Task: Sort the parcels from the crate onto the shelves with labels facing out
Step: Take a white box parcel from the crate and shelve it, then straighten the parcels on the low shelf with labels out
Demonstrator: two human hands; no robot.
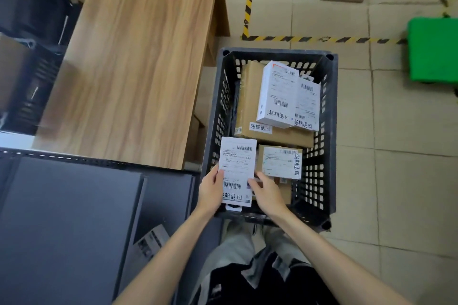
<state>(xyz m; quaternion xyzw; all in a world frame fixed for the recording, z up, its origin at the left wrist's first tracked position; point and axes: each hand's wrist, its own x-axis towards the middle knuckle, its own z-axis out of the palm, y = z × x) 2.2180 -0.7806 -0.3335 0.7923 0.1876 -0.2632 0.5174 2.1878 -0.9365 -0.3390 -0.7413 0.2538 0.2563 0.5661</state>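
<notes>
one upright white parcel, label up

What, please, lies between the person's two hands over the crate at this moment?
In the head view, a white labelled parcel lies between the left hand and the right hand, gripped at both edges over the black crate.

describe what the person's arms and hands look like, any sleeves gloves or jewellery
Both arms are bare along all that shows, from the bottom edge of the picture up to the wrists, so no sleeves are in view. The left hand and the right hand wear no gloves. No watch, bracelet or ring can be seen on either. There are no markings, tape or straps on the forearms.
</notes>
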